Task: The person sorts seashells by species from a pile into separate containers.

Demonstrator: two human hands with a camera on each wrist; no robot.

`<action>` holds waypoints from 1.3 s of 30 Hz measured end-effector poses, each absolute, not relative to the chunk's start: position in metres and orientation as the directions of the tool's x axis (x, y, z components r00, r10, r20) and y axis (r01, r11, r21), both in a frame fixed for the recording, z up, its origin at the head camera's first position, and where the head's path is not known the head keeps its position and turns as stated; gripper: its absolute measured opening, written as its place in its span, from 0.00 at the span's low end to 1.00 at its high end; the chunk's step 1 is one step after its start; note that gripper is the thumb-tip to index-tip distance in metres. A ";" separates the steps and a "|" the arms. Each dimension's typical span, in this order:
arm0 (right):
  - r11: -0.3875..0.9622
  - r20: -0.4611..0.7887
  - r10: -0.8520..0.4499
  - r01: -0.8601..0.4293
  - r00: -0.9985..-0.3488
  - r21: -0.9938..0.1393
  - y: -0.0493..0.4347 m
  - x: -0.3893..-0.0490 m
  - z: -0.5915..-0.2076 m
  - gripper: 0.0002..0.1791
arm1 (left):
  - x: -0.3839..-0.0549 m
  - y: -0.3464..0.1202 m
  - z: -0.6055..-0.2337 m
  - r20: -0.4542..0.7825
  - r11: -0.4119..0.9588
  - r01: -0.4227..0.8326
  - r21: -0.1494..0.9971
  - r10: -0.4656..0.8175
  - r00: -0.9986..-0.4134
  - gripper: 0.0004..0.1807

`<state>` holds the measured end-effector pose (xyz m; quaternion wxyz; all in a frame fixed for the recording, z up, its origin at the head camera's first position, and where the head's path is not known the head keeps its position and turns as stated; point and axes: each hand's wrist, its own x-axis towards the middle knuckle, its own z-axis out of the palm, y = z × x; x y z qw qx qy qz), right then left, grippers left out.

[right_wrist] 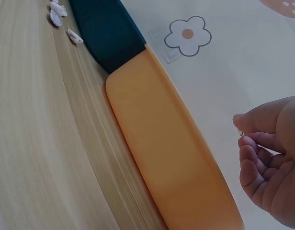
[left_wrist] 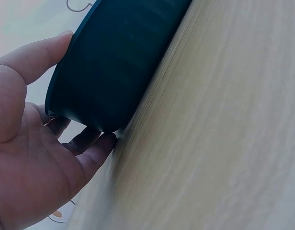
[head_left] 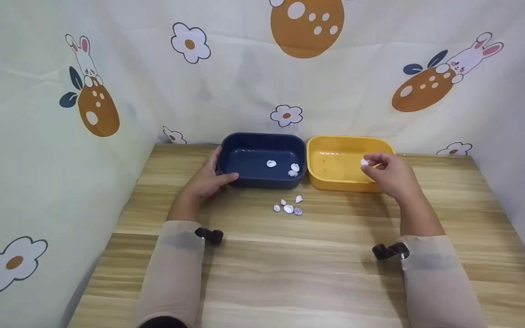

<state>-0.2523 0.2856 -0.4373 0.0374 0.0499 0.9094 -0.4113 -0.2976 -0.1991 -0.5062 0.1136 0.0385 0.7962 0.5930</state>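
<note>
At the left end of a dark blue plastic box (head_left: 249, 160), my left hand (head_left: 204, 181) holds its corner. The left wrist view shows the thumb (left_wrist: 51, 50) on the rim and the other fingers against the end wall. Three small seashells (head_left: 271, 163) lie inside this box. Over the right part of a yellow box (head_left: 335, 174), my right hand (head_left: 395, 176) pinches a small white seashell (head_left: 365, 162) between thumb and fingertips. Only a sliver of that shell (right_wrist: 241, 133) shows in the right wrist view.
Several loose seashells (head_left: 288, 209) lie on the wooden table (head_left: 299, 273) in front of the boxes. Both boxes stand side by side near the back edge. Behind them hangs a patterned cloth (head_left: 235, 82) with rabbits and flowers.
</note>
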 end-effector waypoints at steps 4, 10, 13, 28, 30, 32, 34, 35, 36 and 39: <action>0.655 -0.108 0.058 0.120 -0.992 -0.746 0.285 -0.252 -0.438 0.24 | -0.298 -0.199 -0.506 -0.136 0.312 -0.071 0.947 0.190 -0.972 0.62; 0.663 -0.112 0.046 0.114 -0.993 -0.740 0.283 -0.253 -0.440 0.27 | -0.297 -0.199 -0.505 -0.137 0.313 -0.072 0.947 0.190 -0.972 0.61; 0.667 -0.097 0.028 0.091 -0.995 -0.739 0.281 -0.253 -0.441 0.26 | -0.297 -0.199 -0.505 -0.140 0.314 -0.074 0.946 0.191 -0.972 0.62; 0.718 -0.038 -0.106 -0.050 -0.994 -0.694 0.228 -0.244 -0.452 0.17 | -0.298 -0.199 -0.506 -0.138 0.304 -0.074 0.950 0.194 -0.971 0.62; 0.710 -0.031 -0.123 -0.066 -0.992 -0.701 0.219 -0.241 -0.455 0.17 | -0.298 -0.199 -0.506 -0.136 0.308 -0.071 0.949 0.195 -0.971 0.62; 0.685 -0.026 -0.143 -0.080 -0.989 -0.724 0.211 -0.239 -0.458 0.17 | -0.297 -0.199 -0.505 -0.132 0.318 -0.064 0.946 0.196 -0.972 0.62; 0.647 -0.025 -0.176 -0.097 -0.984 -0.756 0.203 -0.236 -0.461 0.17 | -0.297 -0.199 -0.505 -0.128 0.330 -0.058 0.942 0.197 -0.972 0.62; 0.629 -0.025 -0.194 -0.105 -0.981 -0.770 0.199 -0.235 -0.462 0.17 | -0.297 -0.199 -0.505 -0.128 0.336 -0.056 0.940 0.197 -0.972 0.62; 0.607 -0.028 -0.214 -0.110 -0.976 -0.787 0.196 -0.233 -0.464 0.17 | -0.297 -0.199 -0.505 -0.129 0.340 -0.056 0.939 0.197 -0.972 0.62; 0.558 -0.044 -0.271 -0.120 -0.961 -0.821 0.186 -0.230 -0.471 0.17 | -0.297 -0.199 -0.505 -0.134 0.333 -0.062 0.941 0.197 -0.971 0.62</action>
